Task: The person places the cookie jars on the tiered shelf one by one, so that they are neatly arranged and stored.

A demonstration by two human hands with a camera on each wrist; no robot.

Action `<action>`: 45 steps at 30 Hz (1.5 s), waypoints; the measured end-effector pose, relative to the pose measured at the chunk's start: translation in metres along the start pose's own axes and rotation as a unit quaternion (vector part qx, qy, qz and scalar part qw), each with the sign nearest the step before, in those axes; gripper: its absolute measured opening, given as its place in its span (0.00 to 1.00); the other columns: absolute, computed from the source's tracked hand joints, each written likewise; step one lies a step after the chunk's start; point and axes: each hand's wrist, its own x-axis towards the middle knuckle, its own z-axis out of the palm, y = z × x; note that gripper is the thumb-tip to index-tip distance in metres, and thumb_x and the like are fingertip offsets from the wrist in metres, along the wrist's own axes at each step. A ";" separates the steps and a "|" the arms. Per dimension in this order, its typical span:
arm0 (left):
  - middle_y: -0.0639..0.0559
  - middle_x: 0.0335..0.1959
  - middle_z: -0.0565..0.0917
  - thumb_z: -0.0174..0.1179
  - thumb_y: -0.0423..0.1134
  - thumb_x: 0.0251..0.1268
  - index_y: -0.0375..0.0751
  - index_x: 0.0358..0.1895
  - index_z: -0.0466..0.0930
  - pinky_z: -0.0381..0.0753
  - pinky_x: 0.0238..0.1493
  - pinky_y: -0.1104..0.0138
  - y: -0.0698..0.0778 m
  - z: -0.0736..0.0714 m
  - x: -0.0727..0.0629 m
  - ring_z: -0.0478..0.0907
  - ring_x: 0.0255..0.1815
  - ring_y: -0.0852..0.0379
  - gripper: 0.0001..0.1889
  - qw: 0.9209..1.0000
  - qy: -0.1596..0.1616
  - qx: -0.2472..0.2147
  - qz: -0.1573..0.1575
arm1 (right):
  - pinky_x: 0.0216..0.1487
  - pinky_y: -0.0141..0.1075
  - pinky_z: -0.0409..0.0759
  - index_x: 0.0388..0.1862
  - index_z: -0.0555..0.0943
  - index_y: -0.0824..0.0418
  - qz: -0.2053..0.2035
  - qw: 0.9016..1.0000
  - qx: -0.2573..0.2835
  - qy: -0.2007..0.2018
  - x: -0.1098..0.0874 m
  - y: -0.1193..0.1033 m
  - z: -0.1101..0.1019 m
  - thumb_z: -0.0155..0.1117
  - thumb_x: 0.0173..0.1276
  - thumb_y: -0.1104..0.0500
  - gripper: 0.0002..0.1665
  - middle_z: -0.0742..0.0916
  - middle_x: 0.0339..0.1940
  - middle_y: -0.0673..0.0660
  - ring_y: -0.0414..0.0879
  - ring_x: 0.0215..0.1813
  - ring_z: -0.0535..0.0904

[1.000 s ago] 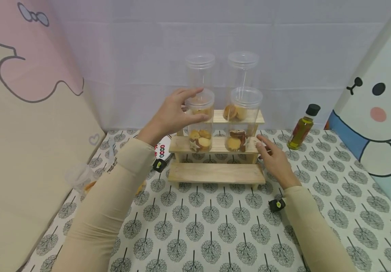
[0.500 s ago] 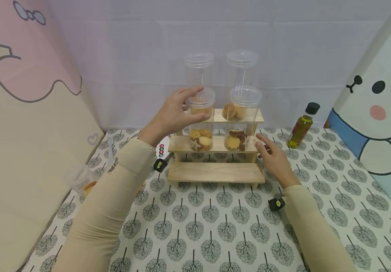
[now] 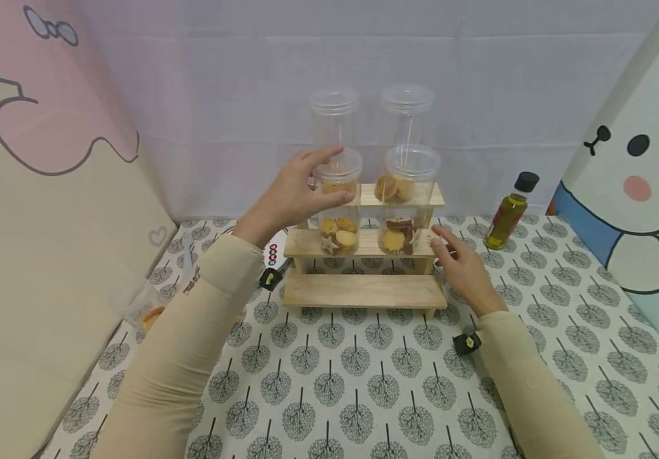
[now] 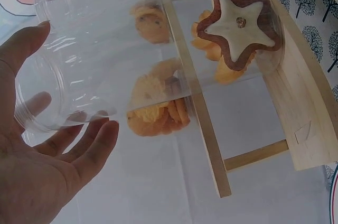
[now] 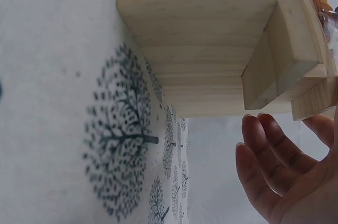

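My left hand [image 3: 301,185] spans the lid end of the front-left clear plastic jar [image 3: 338,191], thumb on the near side and fingers round the far side. The jar stands on the middle step of a three-step wooden stand [image 3: 364,290]. In the left wrist view, a star-shaped cookie [image 4: 240,23] shows in its base among yellow cookies. My right hand [image 3: 464,274] is at the right end of the middle step, fingertips right at its edge. Its fingers are loosely bent in the right wrist view, beside the stand's underside [image 5: 200,39].
A second cookie jar [image 3: 412,191] stands to the right on the middle step, with two taller-standing jars on the top step behind. An oil bottle [image 3: 510,213] is at the back right. A round printed plate [image 3: 275,250] and a clear bag [image 3: 137,299] lie partly behind my left arm.
The view shifts very slightly. Both hands, the jars and the stand keep their places.
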 end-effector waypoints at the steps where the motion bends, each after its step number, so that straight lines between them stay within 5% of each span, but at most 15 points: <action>1: 0.49 0.75 0.63 0.71 0.61 0.55 0.68 0.76 0.60 0.78 0.59 0.59 0.000 0.000 0.000 0.70 0.65 0.51 0.45 1.000 0.000 0.003 -0.001 | 0.44 0.52 0.78 0.79 0.58 0.36 0.000 1.000 0.000 0.000 0.000 0.000 0.000 0.40 0.76 0.29 0.37 0.81 0.52 0.61 0.59 0.51 0.81; 16: 0.43 0.74 0.61 0.70 0.62 0.55 0.66 0.80 0.50 0.70 0.67 0.48 -0.004 0.000 -0.002 0.65 0.70 0.45 0.51 1.000 -0.004 -0.018 0.008 | 0.44 0.53 0.79 0.79 0.57 0.34 -0.002 1.000 0.005 -0.012 0.000 0.001 0.001 0.40 0.76 0.29 0.36 0.81 0.56 0.62 0.59 0.52 0.81; 23: 0.49 0.77 0.58 0.72 0.64 0.52 0.73 0.80 0.40 0.74 0.63 0.49 -0.013 -0.009 -0.011 0.68 0.67 0.48 0.57 0.999 -0.004 -0.032 0.010 | 0.45 0.54 0.79 0.79 0.57 0.34 0.002 1.000 0.006 -0.012 0.001 0.000 0.001 0.39 0.75 0.29 0.36 0.81 0.56 0.62 0.60 0.52 0.80; 36: 0.57 0.80 0.53 0.69 0.68 0.52 0.80 0.77 0.40 0.65 0.69 0.38 -0.048 -0.040 -0.069 0.59 0.75 0.45 0.54 0.998 -0.022 0.060 -0.018 | 0.42 0.50 0.78 0.79 0.57 0.33 0.011 1.000 0.002 -0.011 0.000 -0.001 0.000 0.39 0.75 0.28 0.36 0.81 0.55 0.61 0.58 0.51 0.80; 45: 0.48 0.81 0.52 0.68 0.67 0.54 0.77 0.78 0.42 0.60 0.67 0.30 -0.070 -0.058 -0.115 0.56 0.77 0.36 0.53 0.992 -0.028 0.107 -0.056 | 0.41 0.50 0.78 0.79 0.57 0.33 0.001 1.000 0.002 -0.009 0.002 0.002 -0.002 0.39 0.75 0.29 0.36 0.80 0.54 0.62 0.59 0.51 0.80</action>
